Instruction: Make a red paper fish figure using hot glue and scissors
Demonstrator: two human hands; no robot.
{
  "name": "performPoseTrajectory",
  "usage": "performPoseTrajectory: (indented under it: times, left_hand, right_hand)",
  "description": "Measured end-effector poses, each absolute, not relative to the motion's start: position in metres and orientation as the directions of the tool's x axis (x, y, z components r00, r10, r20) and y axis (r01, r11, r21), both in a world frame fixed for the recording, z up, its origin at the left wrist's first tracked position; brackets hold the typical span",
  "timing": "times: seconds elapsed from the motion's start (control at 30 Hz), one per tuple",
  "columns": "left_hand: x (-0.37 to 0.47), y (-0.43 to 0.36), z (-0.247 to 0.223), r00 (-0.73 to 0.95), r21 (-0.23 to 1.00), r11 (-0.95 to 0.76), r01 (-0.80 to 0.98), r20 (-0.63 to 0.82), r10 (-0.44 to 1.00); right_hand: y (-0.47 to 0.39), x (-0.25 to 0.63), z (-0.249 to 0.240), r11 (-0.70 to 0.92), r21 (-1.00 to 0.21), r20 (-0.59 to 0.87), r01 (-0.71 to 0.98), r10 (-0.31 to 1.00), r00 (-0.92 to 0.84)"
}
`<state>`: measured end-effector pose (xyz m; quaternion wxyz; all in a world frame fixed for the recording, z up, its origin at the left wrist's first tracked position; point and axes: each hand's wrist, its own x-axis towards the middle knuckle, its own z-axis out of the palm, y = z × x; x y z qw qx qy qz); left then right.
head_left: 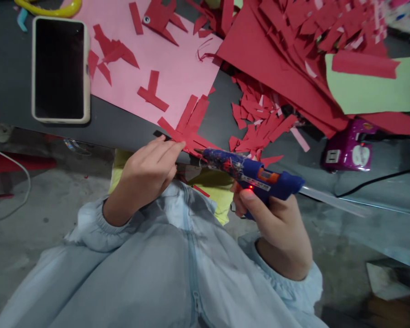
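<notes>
My right hand is wrapped round the handle of a blue hot glue gun, whose small red light is lit. The gun's nozzle points left and meets the red paper strips at the table's near edge. These strips overlap in a branching shape, and I cannot tell whether they are joined. My left hand holds the near end of them with bent fingers; its thumb is hidden. Behind, on a pink sheet, lie a T of two red strips and a red paper fish with a googly eye.
A phone lies at the left, with a yellow ring-shaped handle behind it. Red paper scraps and large red sheets cover the right side. A purple box with a black cable stands near a green sheet.
</notes>
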<state>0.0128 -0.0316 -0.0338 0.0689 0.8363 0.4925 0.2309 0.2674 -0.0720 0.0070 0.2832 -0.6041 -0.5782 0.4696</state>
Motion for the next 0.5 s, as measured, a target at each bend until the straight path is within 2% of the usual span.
performPoseTrajectory:
  times: [0.1,0.33,0.5]
  left_hand:
    - [0.0134,-0.0307,-0.0333,0.42,0.325,-0.519,0.79,0.329,0.846]
    - [0.0162,-0.0308,-0.0315,0.419,0.274,-0.54,0.796,0.394,0.818]
    - [0.0167,-0.0313,-0.0291,0.461,0.258,-0.565,0.784,0.367,0.808]
  right_hand:
    - [-0.0761,0.2734,0.0072,-0.158,-0.922,-0.194,0.354,0.978,-0.069]
    - [-0.0726,0.2761,0.0115,-0.082,-0.964,-0.037,0.253,0.983,0.179]
    - [-0.0701,0.2757,0.0109,-0.054,-0.966,0.011,0.253,0.968,0.25]
